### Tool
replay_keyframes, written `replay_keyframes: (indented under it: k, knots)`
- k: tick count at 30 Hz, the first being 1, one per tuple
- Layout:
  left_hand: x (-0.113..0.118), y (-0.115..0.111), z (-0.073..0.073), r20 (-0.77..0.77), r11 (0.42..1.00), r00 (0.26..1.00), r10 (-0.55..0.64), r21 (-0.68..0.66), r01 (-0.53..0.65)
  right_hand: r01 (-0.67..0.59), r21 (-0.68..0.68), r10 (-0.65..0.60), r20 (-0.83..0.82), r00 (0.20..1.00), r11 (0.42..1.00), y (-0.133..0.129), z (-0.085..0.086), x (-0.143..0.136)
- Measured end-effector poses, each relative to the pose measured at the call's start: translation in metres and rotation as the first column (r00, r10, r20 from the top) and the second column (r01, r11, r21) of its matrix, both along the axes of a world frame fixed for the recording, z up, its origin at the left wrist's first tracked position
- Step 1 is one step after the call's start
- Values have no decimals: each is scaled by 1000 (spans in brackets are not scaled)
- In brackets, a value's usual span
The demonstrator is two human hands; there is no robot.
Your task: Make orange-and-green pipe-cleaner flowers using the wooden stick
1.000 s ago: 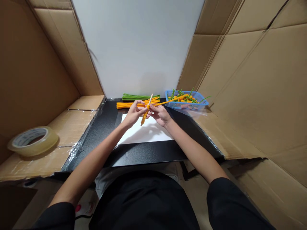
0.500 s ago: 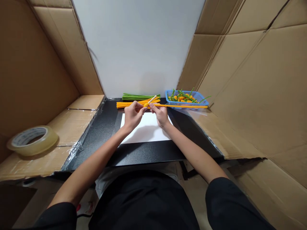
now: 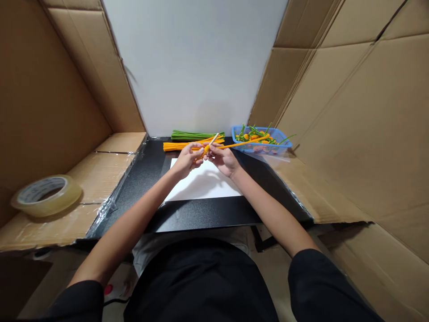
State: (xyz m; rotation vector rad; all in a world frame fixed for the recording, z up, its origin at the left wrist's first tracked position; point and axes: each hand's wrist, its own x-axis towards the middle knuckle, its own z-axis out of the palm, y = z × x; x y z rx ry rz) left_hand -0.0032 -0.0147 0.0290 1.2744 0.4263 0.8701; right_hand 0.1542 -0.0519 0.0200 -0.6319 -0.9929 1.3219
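Note:
Above the white sheet [image 3: 201, 188], an orange pipe cleaner [image 3: 246, 142] is coiled in part round a thin pale stick [image 3: 213, 139]. The fingers of my left hand [image 3: 187, 162] are closed on the stick's lower end by the orange coil [image 3: 207, 149]. My right hand [image 3: 227, 161] pinches the pipe cleaner close to the coil, and its loose end runs out to the right, in front of the basket. The fingertips hide part of the winding. The stick's bare tip slants up and right.
Behind my hands lie a bundle of orange pipe cleaners [image 3: 171, 146] and a bundle of green ones [image 3: 189, 135]. A blue basket [image 3: 233, 133] at the back right holds orange and green pieces. A tape roll [image 3: 69, 199] rests on cardboard at left. Cardboard walls [image 3: 362, 112] flank the black table [image 3: 201, 217].
The loose end of the pipe cleaner has swung upward and looks shorter. The coil and both hands have dropped slightly, and my left hand's fingers have shifted their hold.

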Motion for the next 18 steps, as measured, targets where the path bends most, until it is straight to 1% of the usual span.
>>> replay_keyframes:
  k: [1,2,3,4,5,6,7,8,9,10,11,12,13,14,16,18]
  knots:
    - [0,0,0,-16,999,999,-27,-20,27,25,4,-25,7,1000,1000,1,0,0]
    - [0,0,0,-40,1000,999,-27,-11,27,55,6,-55,11,998,998,1,-1,0]
    - [0,0,-1,-70,999,998,8,36,-6,84,8,-84,12,996,996,2,-2,-1]
    - [0,-1,-3,-101,990,992,81,126,-68,110,11,-111,14,994,994,3,-3,-2]
    - [1,-2,-4,-120,955,975,188,254,-153,137,14,-138,15,990,990,4,-4,-3]
    - [1,-3,-5,-117,883,943,312,402,-242,164,15,-164,20,986,986,5,-5,-4]
    - [1,-4,-6,-91,777,897,433,543,-320,192,16,-192,29,981,981,6,-6,-5]
    - [2,-5,-7,-51,655,844,534,656,-374,219,16,-220,40,975,976,6,-6,-7]
    - [2,-7,-8,-10,544,794,608,733,-408,245,17,-246,52,968,969,7,-7,-8]
    - [2,-8,-8,26,460,752,658,777,-429,269,20,-270,63,961,963,7,-7,-9]
    - [2,-9,-9,51,407,724,688,798,-444,288,26,-290,70,955,957,6,-7,-10]
    - [2,-10,-9,64,382,707,704,805,-453,302,31,-303,70,950,953,6,-6,-10]
    - [2,-11,-9,70,374,698,712,805,-461,309,30,-311,62,948,950,5,-6,-10]
    - [3,-12,-10,69,378,696,715,799,-467,310,22,-311,46,949,950,5,-5,-10]
    - [3,-13,-10,58,412,706,706,778,-475,293,-18,-293,2,956,956,4,-4,-9]
    - [4,-13,-10,45,483,734,678,725,-490,256,-70,-259,-43,965,964,3,-3,-8]
